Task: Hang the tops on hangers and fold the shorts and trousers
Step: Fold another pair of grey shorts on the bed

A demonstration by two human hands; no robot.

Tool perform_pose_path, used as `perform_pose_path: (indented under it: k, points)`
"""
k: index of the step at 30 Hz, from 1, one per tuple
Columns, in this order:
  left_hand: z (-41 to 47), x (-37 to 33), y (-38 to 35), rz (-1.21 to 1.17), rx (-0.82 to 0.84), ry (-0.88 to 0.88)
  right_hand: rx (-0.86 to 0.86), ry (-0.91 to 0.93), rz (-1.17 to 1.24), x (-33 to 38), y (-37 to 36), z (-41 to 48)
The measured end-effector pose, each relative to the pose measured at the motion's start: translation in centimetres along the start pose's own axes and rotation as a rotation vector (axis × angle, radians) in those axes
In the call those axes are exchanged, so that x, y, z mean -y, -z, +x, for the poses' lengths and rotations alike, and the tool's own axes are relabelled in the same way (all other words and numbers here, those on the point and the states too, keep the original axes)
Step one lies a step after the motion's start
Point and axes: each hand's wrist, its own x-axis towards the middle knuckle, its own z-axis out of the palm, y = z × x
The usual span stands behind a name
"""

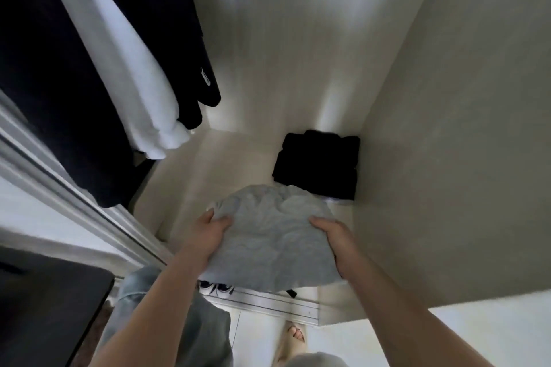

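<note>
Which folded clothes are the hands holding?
The grey folded garment, gripped at its sides by the left hand and right hand. The black folded pile lies beyond it on the wardrobe floor, untouched.

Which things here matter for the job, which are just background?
In the job: grey folded garment, gripped by left hand and right hand; black folded pile; hanging white top; hanging dark tops.
Just there: door rail; dark surface at lower left.
</note>
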Motion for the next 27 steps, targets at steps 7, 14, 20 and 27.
perform_pose_path:
  k: [7, 14, 20, 27]
  points:
    - [5.3, -1.7, -0.3, -0.031, -0.041, 0.137, 0.017, -0.198, 0.094, 2.0, -2.7, 5.4]
    - [11.3, -5.5, -4.7, -0.018, 0.185, 0.272, -0.112, -0.224, 0.167, 5.9, -0.8, 9.3]
    - [19.3, -11.9, -10.4, 0.045, 0.316, 0.075, -0.215, -0.124, 0.192, 13.0, 1.6, 13.9]
    - [29.6, -12.3, -18.4, 0.182, 0.261, -0.233, -0.505, 0.088, -0.051, 14.5, 5.7, 24.8]
